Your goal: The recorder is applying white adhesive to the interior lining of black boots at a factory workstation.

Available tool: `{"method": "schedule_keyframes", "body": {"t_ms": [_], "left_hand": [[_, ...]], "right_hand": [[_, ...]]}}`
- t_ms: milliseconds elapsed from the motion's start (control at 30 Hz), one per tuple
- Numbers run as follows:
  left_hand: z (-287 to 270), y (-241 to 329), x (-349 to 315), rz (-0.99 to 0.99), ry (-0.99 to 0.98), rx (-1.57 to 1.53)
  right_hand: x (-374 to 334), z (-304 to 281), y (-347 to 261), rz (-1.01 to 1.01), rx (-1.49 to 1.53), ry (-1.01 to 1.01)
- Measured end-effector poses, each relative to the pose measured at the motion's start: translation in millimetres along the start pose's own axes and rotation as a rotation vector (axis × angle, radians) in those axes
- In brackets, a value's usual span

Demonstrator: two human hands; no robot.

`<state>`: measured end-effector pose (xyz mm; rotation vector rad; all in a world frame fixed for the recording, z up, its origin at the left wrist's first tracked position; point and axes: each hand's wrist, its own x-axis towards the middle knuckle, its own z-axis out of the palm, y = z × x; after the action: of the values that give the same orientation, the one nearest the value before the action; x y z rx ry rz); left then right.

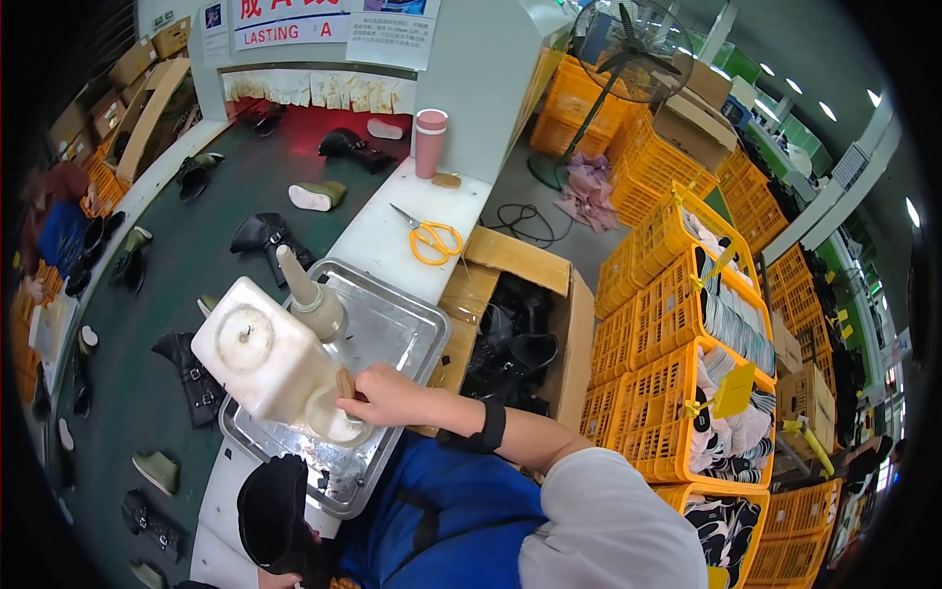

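Note:
My right hand (378, 396) is closed round a short tan wooden handle (345, 384), likely of a brush. Its lower end is in the open cup of a white plastic glue pot (260, 358), where I cannot make it out. The pot stands on a metal tray (397, 329) beside a cloudy squeeze bottle (316, 304) with a long nozzle. Low in the picture, my left hand (280, 579) grips a black boot (270, 510), its dark opening facing up. Most of that hand is hidden by the boot and the picture's edge.
A green conveyor belt (221, 245) at the left carries scattered boots. Orange-handled scissors (432, 240) and a pink tumbler (429, 144) lie or stand on the white ledge. Close at right are a cardboard box (579, 339) of black boots and stacked yellow crates (643, 412). Someone works across the belt.

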<state>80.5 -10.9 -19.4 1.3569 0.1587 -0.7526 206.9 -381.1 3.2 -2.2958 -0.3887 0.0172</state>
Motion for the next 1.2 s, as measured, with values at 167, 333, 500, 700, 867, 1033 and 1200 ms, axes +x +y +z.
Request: {"method": "schedule_keyframes", "body": {"t_ms": [167, 333, 500, 700, 867, 1033, 1200], "left_hand": [[22.6, 9.7, 13.6, 0.119, -0.111, -0.071], [47.1, 28.5, 35.2, 0.186, -0.253, -0.277], [56.0, 23.3, 52.0, 0.22, -0.44, -0.24], [55.5, 11.7, 50.7, 0.132, -0.499, -0.31], [60.9, 22.4, 45.1, 0.109, -0.55, -0.308], [60.2, 21.4, 38.5, 0.157, -0.527, -0.341], [54.0, 19.1, 31.6, 0.229, -0.46, -0.324]], "right_hand": [[-0.8, -16.8, -3.5, 0.016, 0.047, -0.04], [8.0, -23.8, 9.3, 0.274, 0.539, 0.071], [11.3, -35.5, -31.3, 0.108, 0.95, 0.023], [18.8, -32.7, -91.7, -0.369, 0.613, -0.111], [20.0, -19.6, -98.7, -0.773, 0.322, -0.116], [11.4, -17.6, -87.6, -0.636, 0.287, -0.079], [5.2, -16.9, -85.5, -0.545, 0.285, -0.053]]}}
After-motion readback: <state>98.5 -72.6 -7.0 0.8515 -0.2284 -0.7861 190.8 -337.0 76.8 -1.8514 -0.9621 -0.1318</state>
